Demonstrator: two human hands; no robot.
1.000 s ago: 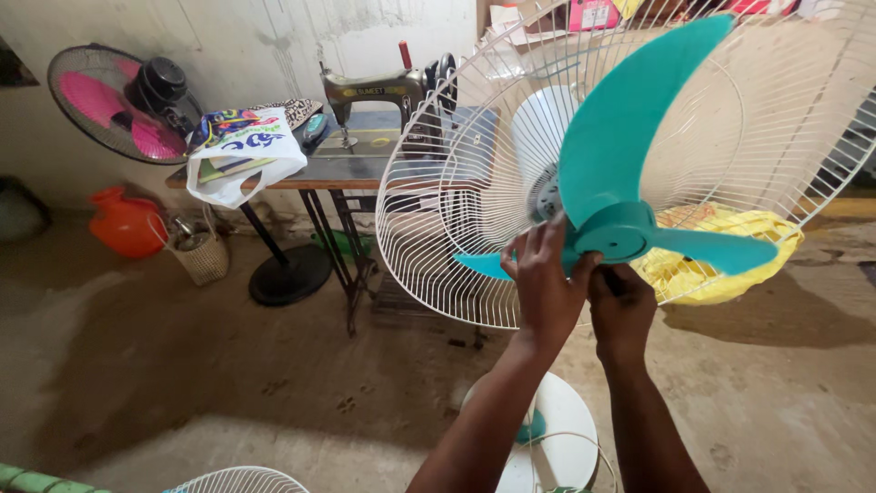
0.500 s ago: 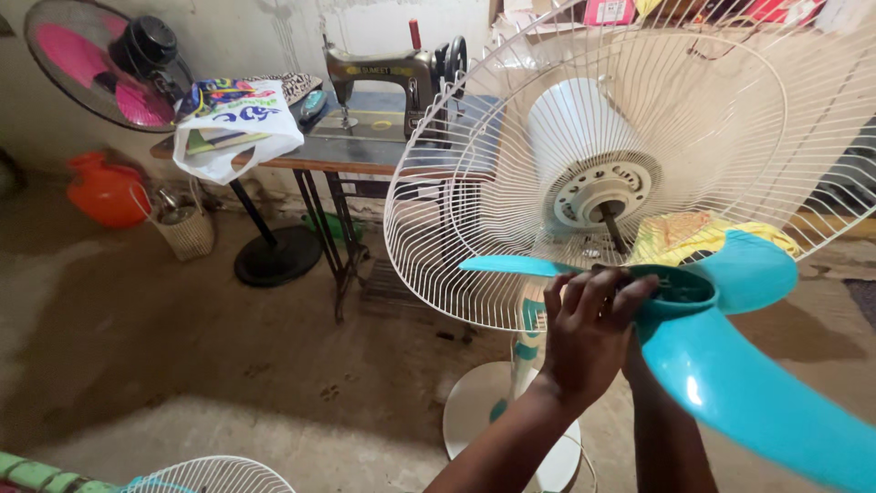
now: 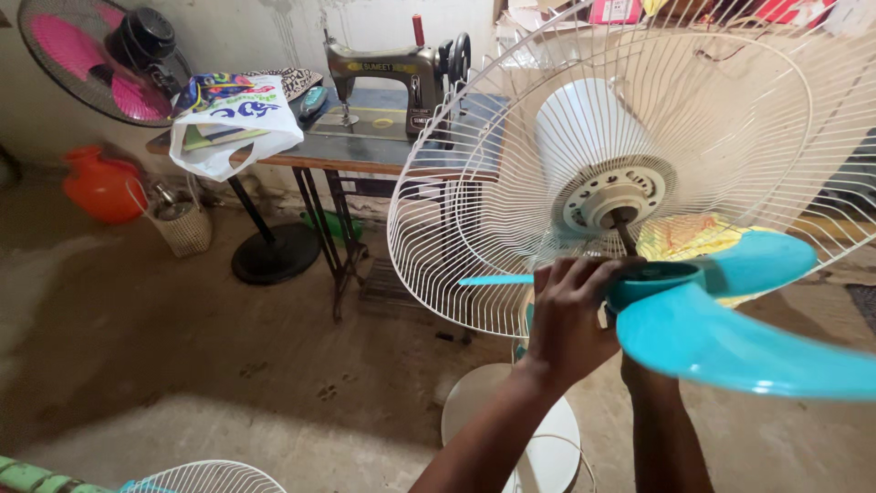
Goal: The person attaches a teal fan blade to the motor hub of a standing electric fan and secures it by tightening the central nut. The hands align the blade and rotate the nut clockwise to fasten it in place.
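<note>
Fingers of the left hand curl around the hub of the teal three-bladed plastic fan propeller, held just off the dark motor shaft of the white wire rear fan guard. Far left, a pink-bladed fan; a white plastic bag with blue and multicoloured print sags on the wooden sewing table. The right hand sits hidden under the blade; its grip can't be told.

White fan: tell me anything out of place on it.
The teal blade is off the motor shaft, held at its hub by the left hand. The rear guard has no front cover.
</note>
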